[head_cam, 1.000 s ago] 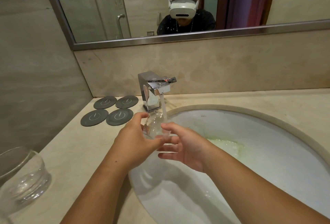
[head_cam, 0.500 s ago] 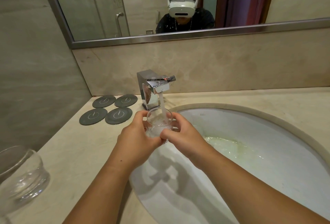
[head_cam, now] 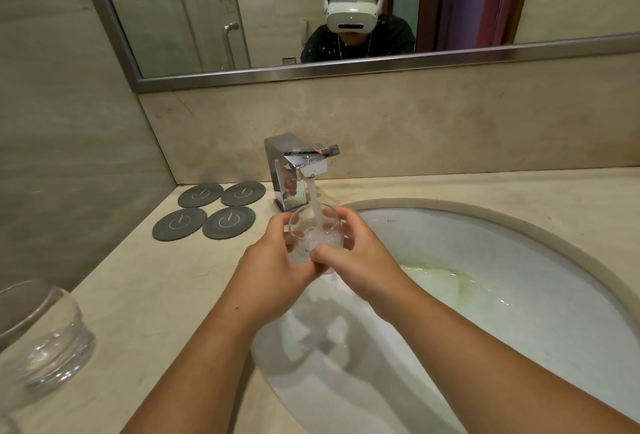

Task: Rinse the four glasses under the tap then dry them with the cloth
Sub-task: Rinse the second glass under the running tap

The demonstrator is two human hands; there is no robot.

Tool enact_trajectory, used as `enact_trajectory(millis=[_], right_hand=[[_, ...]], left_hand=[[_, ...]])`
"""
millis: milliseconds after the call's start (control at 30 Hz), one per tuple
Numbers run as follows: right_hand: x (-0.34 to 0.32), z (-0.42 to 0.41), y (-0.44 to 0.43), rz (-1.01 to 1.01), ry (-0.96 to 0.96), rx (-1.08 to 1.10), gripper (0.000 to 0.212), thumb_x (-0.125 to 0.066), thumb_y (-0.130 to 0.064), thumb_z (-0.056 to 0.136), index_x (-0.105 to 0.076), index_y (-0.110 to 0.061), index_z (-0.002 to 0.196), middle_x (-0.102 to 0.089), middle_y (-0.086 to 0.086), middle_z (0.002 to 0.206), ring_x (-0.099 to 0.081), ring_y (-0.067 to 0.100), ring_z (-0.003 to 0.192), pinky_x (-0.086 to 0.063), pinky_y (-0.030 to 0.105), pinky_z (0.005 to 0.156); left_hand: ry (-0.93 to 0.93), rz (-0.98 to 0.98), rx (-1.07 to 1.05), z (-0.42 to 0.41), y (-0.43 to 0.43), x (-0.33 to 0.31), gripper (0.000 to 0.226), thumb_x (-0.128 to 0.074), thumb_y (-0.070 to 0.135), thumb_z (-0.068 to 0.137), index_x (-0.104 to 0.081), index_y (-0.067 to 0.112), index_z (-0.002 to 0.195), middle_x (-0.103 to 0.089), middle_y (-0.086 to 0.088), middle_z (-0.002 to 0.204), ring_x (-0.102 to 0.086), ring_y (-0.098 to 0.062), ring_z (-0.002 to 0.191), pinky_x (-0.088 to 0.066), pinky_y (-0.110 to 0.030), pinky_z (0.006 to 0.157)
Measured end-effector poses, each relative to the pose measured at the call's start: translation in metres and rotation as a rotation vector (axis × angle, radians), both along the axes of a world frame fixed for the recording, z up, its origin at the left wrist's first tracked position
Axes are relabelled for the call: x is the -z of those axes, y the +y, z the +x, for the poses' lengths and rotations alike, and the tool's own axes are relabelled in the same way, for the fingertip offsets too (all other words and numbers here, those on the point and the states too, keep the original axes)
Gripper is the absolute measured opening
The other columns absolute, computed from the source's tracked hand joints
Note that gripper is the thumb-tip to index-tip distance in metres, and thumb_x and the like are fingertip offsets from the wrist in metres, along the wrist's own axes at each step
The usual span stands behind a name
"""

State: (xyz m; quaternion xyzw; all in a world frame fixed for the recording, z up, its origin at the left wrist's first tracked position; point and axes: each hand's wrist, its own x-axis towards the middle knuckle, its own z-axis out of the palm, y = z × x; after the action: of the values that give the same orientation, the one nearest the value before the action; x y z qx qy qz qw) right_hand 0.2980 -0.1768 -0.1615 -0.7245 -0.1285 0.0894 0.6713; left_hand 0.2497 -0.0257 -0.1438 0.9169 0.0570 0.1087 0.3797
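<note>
Clear glass (head_cam: 304, 236), a small tumbler, is held mouth-up right under the chrome tap (head_cam: 294, 170), and the stream of water (head_cam: 312, 194) falls straight into it. A second ago the glass was tipped, gripped by the left hand alone, with the right hand's fingers spread beside it. Now both hands close round it, much as they did half a second ago. The left hand (head_cam: 273, 267) wraps the glass's left side, fingers curled against its wall. The right hand (head_cam: 356, 253) grips the right side, thumb low across the front and fingertips near the far rim. The glass lies between the two hands, above the left edge of the white sink (head_cam: 519, 260).

Four dark grey round coasters (head_cam: 228, 222) lie on the beige stone worktop (head_cam: 156, 295), left of the tap. A second glass (head_cam: 41, 336) stands at the near left, well apart from the hands. The mirror (head_cam: 173, 1) behind shows the person in a white headset (head_cam: 351, 13).
</note>
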Motion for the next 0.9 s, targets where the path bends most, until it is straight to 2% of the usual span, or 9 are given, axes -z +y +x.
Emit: enact_trajectory(millis=[100, 200, 300, 433, 500, 567, 667, 800, 900], right_hand=[[-0.001, 0.002, -0.001, -0.042, 0.045, 0.029, 0.053, -0.073, -0.04, 0.071, -0.062, -0.039, 0.123, -0.072, -0.006, 0.114, -0.072, 0.012, 0.098, -0.06, 0.03, 0.083], [-0.001, 0.003, 0.0, -0.097, 0.137, 0.05, 0.071, -0.073, -0.068, 0.061, -0.064, -0.034, 0.123, -0.07, -0.002, 0.12, -0.07, 0.014, 0.103, -0.062, 0.034, 0.078], [0.0, 0.005, 0.002, -0.073, 0.208, 0.064, 0.063, -0.077, -0.071, 0.074, -0.069, -0.025, 0.117, -0.071, 0.0, 0.117, -0.07, 0.018, 0.097, -0.059, 0.029, 0.063], [0.001, 0.009, -0.001, -0.087, 0.252, 0.086, 0.055, -0.077, -0.068, 0.081, -0.07, -0.019, 0.104, -0.072, -0.001, 0.106, -0.07, 0.019, 0.091, -0.056, 0.028, 0.059], [0.001, 0.009, -0.003, -0.142, 0.261, 0.088, 0.062, -0.076, -0.073, 0.076, -0.072, -0.019, 0.106, -0.073, 0.001, 0.108, -0.071, 0.02, 0.093, -0.055, 0.029, 0.058], [0.0, 0.01, -0.007, -0.197, 0.299, 0.063, 0.069, -0.073, -0.077, 0.073, -0.075, -0.019, 0.11, -0.075, 0.003, 0.109, -0.072, 0.023, 0.093, -0.054, 0.03, 0.056], [-0.005, 0.009, -0.014, -0.302, 0.318, 0.026, 0.065, -0.07, -0.074, 0.08, -0.074, -0.017, 0.11, -0.072, 0.004, 0.097, -0.069, 0.025, 0.083, -0.05, 0.028, 0.054], [-0.012, 0.006, -0.018, -0.507, 0.269, -0.006, 0.073, -0.066, -0.078, 0.074, -0.072, -0.013, 0.107, -0.068, 0.005, 0.091, -0.063, 0.024, 0.073, -0.047, 0.029, 0.055], [-0.02, -0.001, -0.015, -0.674, 0.22, -0.035, 0.069, -0.065, -0.076, 0.072, -0.066, -0.011, 0.095, -0.062, 0.004, 0.081, -0.058, 0.024, 0.066, -0.044, 0.029, 0.054]], left_hand=[[0.034, 0.007, 0.021, -0.001, -0.001, -0.002, 0.072, -0.076, 0.053, 0.087, -0.041, 0.038, 0.148, -0.067, 0.015, 0.137, -0.06, -0.004, 0.13, -0.043, -0.022, 0.088], [0.067, -0.035, 0.012, -0.002, 0.0, -0.004, 0.074, -0.067, 0.06, 0.092, -0.036, 0.037, 0.155, -0.067, 0.011, 0.138, -0.059, -0.004, 0.131, -0.042, -0.024, 0.089], [0.081, -0.025, -0.002, -0.002, 0.001, -0.004, 0.073, -0.062, 0.065, 0.093, -0.035, 0.039, 0.156, -0.068, 0.007, 0.136, -0.062, -0.011, 0.128, -0.047, -0.032, 0.096], [0.092, -0.002, 0.005, 0.0, 0.003, -0.002, 0.072, -0.063, 0.06, 0.095, -0.032, 0.038, 0.157, -0.068, 0.008, 0.137, -0.061, -0.015, 0.13, -0.048, -0.038, 0.107], [0.085, -0.006, -0.007, 0.001, 0.005, -0.002, 0.071, -0.064, 0.057, 0.097, -0.033, 0.036, 0.157, -0.069, 0.01, 0.135, -0.062, -0.014, 0.129, -0.048, -0.038, 0.107], [0.069, -0.014, -0.029, 0.001, 0.008, -0.004, 0.066, -0.064, 0.053, 0.098, -0.037, 0.034, 0.156, -0.071, 0.013, 0.129, -0.063, -0.013, 0.127, -0.048, -0.035, 0.103], [0.055, -0.013, -0.062, 0.001, 0.008, -0.007, 0.055, -0.062, 0.043, 0.101, -0.045, 0.031, 0.152, -0.07, 0.019, 0.111, -0.064, -0.011, 0.117, -0.046, -0.027, 0.088], [0.051, -0.024, -0.084, -0.002, 0.007, -0.011, 0.045, -0.06, 0.035, 0.101, -0.054, 0.03, 0.146, -0.068, 0.015, 0.107, -0.064, -0.01, 0.097, -0.04, -0.011, 0.069], [0.039, -0.023, -0.081, -0.004, 0.007, -0.015, 0.035, -0.06, 0.035, 0.1, -0.064, 0.03, 0.134, -0.071, 0.01, 0.107, -0.066, -0.011, 0.094, -0.042, -0.015, 0.065]])
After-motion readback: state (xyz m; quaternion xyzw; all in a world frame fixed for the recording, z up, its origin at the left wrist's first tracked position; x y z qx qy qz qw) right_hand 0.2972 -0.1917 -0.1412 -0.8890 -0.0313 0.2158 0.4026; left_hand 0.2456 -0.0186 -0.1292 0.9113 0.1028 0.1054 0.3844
